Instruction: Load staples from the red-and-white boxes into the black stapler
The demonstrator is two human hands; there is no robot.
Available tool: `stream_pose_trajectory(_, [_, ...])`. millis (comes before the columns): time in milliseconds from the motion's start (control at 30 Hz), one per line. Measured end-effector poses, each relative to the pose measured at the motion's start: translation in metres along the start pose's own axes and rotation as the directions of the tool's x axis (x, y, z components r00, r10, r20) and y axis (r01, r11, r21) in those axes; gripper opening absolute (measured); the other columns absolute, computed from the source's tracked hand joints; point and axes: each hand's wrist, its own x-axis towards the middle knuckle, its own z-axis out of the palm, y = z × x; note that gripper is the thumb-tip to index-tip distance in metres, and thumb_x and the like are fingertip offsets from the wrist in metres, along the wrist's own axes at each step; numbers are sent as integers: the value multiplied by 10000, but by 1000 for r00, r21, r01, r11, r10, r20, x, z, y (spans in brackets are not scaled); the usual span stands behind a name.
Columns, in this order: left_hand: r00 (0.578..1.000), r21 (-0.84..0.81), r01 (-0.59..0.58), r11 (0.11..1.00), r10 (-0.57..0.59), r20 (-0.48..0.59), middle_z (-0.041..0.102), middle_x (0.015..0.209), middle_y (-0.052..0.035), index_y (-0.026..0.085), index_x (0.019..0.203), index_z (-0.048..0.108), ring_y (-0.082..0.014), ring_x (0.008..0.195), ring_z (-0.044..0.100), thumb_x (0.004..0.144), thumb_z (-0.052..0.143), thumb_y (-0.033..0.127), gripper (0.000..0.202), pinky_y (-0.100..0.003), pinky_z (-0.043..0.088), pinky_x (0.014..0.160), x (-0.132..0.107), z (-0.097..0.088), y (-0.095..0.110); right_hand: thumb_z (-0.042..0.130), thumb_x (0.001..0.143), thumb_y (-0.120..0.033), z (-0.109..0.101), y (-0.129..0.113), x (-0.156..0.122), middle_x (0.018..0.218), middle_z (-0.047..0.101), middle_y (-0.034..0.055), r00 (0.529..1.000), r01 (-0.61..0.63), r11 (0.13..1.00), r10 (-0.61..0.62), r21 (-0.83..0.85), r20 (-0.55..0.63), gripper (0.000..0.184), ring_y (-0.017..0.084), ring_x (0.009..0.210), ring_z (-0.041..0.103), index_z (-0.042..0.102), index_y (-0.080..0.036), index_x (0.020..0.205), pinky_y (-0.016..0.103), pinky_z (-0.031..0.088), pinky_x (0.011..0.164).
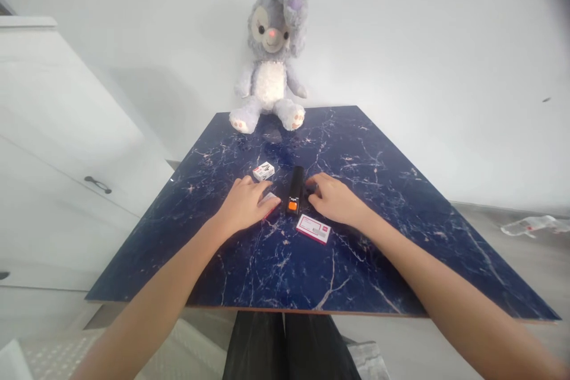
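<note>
Where the black tool (296, 184) lies

As its long axis runs near-vertically at frame centre, the right hand (333, 197), just right, is nearer, fingers curled, apparently empty; the left hand (243, 203) overlaps a red-edged box (268, 197), grip not determinable.

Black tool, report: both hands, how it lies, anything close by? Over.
Left hand over red-and-white box, grip unclear. Right hand beside black tool, seemingly empty. Tool lies on blue table; white card-like box close to its near end.
</note>
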Motion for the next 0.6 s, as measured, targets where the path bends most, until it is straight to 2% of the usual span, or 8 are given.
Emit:
stream_pose_trajectory(67, [994, -118, -18, 993, 31, 103, 705, 898, -83, 233, 1355, 592, -301, 1021, 571, 935, 500, 572, 548, -456, 409, 928, -3, -6, -2, 571, 843, -240, -23, 1, -4, 989, 740, 89, 978, 38, 999, -41, 19, 205, 200, 236, 825, 697, 713, -193, 976, 335, 531, 760])
stream_pose_trajectory(133, [962, -225, -41, 973, 99, 255, 708, 1023, -72, 282, 1414, 542, -285, 1047, 567, 875, 594, 578, 617, -403, 439, 881, -8, -18, -7, 636, 842, -320, -43, 3, -10, 970, 748, 56, 889, 122, 983, -168, 134, 426, 225, 212, 783, 696, 717, -231, 1031, 295, 520, 676])
stream_pose_trajectory(200, [927, -266, -51, 963, 145, 347, 695, 1103, -63, 321, 1435, 520, -276, 1039, 565, 785, 705, 564, 718, -363, 454, 824, -11, -26, -11, 709, 799, -370, -54, 5, -17, 977, 751, 37, 798, 151, 962, -256, 229, 546, 379, 202, 773, 695, 689, -267, 1163, 279, 514, 644])
stream_pose_trajectory(267, [925, -247, -60, 967, 147, 350, 697, 1082, -56, 333, 1434, 523, -270, 1003, 568, 763, 737, 539, 734, -356, 449, 809, -11, -27, -11, 767, 744, -372, -55, 4, -21, 950, 751, 24, 778, 153, 951, -283, 268, 561, 567, 194, 735, 687, 631, -291, 1288, 274, 504, 621])
stream_pose_trajectory(333, [948, -198, -73, 977, 130, 292, 703, 985, -53, 317, 1380, 581, -263, 940, 574, 825, 685, 518, 599, -374, 435, 819, -9, -20, -6, 801, 700, -354, -49, 3, -24, 894, 743, 14, 798, 160, 950, -285, 269, 532, 636, 185, 682, 669, 620, -299, 1307, 272, 480, 589])
stream_pose_trajectory(467, [975, -141, -119, 983, 142, 171, 690, 858, -55, 270, 1201, 692, -263, 880, 584, 877, 641, 486, 393, -427, 420, 865, -2, -3, 8, 830, 665, -378, -41, -1, -22, 838, 720, 1, 807, 180, 953, -285, 245, 517, 571, 173, 652, 639, 672, -294, 1207, 270, 439, 566])
stream_pose_trajectory(533, [977, -163, -140, 977, 163, 138, 700, 899, -60, 274, 1199, 694, -271, 930, 594, 865, 663, 477, 392, -445, 424, 909, -1, -3, 6, 838, 658, -425, -43, -3, -21, 824, 711, -4, 796, 172, 953, -284, 251, 534, 543, 170, 659, 630, 686, -283, 1159, 269, 433, 574])
stream_pose_trajectory(600, [985, -180, -130, 975, 148, 90, 708, 1027, -76, 279, 1240, 675, -289, 1047, 587, 852, 682, 472, 433, -461, 420, 971, -1, -12, -4, 826, 676, -474, -46, -6, -20, 819, 702, -7, 785, 161, 946, -295, 280, 545, 513, 168, 670, 624, 685, -272, 1127, 267, 436, 586])
